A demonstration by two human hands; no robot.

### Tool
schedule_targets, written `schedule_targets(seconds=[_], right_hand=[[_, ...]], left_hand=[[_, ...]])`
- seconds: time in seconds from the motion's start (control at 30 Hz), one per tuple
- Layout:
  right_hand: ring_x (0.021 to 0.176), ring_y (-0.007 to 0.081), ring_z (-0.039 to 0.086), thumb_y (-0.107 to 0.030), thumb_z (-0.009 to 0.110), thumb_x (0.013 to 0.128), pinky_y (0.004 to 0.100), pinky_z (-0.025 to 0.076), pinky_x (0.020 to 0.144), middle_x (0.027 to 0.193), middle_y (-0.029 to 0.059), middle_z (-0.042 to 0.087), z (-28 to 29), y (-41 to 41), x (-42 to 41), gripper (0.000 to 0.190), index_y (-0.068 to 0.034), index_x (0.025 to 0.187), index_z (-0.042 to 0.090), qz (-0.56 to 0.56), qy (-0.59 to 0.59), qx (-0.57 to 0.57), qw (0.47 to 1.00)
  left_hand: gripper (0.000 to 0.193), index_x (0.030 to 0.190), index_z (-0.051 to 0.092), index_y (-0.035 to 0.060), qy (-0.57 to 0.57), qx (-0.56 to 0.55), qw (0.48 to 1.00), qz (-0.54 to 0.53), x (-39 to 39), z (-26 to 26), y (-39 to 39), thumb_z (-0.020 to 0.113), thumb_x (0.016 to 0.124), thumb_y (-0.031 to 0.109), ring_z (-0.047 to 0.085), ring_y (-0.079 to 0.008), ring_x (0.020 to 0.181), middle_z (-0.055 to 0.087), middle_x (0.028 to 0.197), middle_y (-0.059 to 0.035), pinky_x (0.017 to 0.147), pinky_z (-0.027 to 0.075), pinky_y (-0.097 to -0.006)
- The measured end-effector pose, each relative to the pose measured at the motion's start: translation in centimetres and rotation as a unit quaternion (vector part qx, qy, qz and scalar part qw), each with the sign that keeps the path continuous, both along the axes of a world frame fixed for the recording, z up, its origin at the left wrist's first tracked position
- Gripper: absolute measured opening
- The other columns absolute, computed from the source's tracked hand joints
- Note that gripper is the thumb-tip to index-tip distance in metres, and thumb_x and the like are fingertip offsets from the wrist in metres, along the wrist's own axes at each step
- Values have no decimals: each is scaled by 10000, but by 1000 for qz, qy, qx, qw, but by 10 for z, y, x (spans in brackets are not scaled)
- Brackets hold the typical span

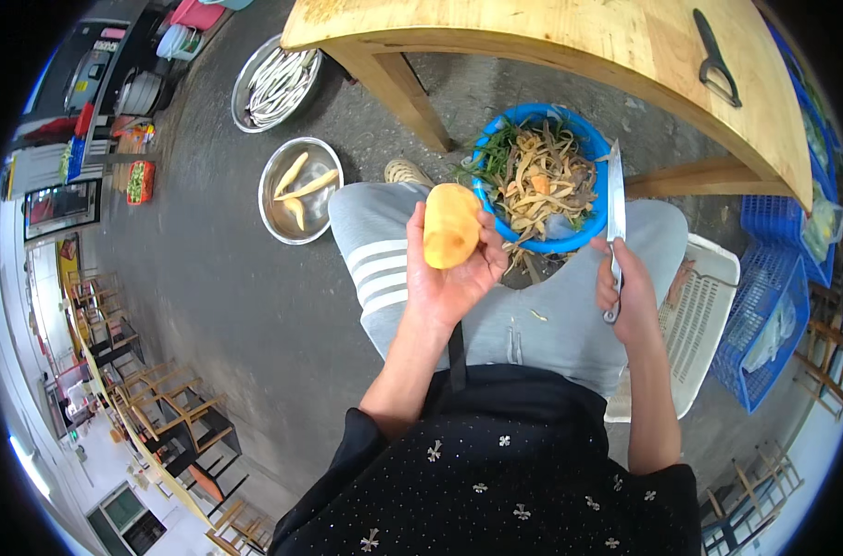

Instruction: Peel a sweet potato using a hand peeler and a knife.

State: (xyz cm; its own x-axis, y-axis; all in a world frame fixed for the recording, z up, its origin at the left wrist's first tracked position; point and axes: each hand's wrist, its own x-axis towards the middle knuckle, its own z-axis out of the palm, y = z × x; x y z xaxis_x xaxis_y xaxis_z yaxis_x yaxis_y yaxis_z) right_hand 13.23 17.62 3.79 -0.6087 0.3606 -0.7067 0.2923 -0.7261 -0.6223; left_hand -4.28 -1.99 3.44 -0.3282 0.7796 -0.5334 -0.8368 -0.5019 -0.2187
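Observation:
My left hand [451, 285] holds up a peeled yellow root vegetable [452, 226], its cut or rounded end towards me. In my right hand [626, 288] is a kitchen knife [616, 201], gripped by its handle with the blade pointing away from me. Between my knees stands a blue plastic basin [487, 208] heaped with brown peelings [543, 170] and green leafy scraps [498, 146]. To the left, a steel bowl [272, 222] on the floor holds several pale peeled roots [307, 184].
A wooden table [567, 42] bears a black-handled peeler [713, 62]. Farther left, a steel basin [241, 115] contains long pale-and-dark strips or vegetables [279, 87]. A white plastic crate [699, 333] and blue crates [765, 320] stand at my right. Wooden chairs [171, 410] line the far left.

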Motion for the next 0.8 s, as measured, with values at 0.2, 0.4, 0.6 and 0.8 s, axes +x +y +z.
schedule_targets(seconds=[0.2, 0.4, 0.6, 0.8], right_hand=[[508, 27, 339, -347, 468, 1066, 212, 291, 452, 650, -58, 431, 5, -23, -4, 401, -3, 1218, 606, 153, -24, 140, 978], [520, 15, 336, -299, 488, 1064, 203, 288, 465, 659, -63, 422, 7, -28, -6, 352, -15, 1235, 608, 155, -40, 169, 973], [578, 22, 347, -293, 455, 1075, 205, 282, 519, 685, -70, 431, 53, 6, 10, 335, -47, 1197, 645, 154, -31, 382, 911], [644, 33, 354, -360, 548, 1038, 213, 268, 560, 712, -61, 432, 94, 178, 27, 331, -49, 1057, 659, -79, -95, 619, 776]], left_hand=[[576, 1190, 523, 25, 8, -2, 1000, 5, 0, -5, 3, 602, 918, 526, 531, -221, 902, 552, 1031, -115, 803, 488, -345], [531, 1150, 524, 18, -96, 2, 995, 13, 1, -9, 11, 539, 944, 507, 541, -226, 899, 557, 1026, -116, 813, 481, -369], [508, 1105, 531, 28, -128, -47, 988, 71, -5, -16, 7, 444, 991, 515, 565, -244, 904, 556, 1031, -132, 827, 483, -405], [483, 1187, 531, 41, -3, -128, 979, 158, -41, -10, -28, 659, 932, 431, 592, -240, 930, 563, 1062, -148, 815, 571, -366]])
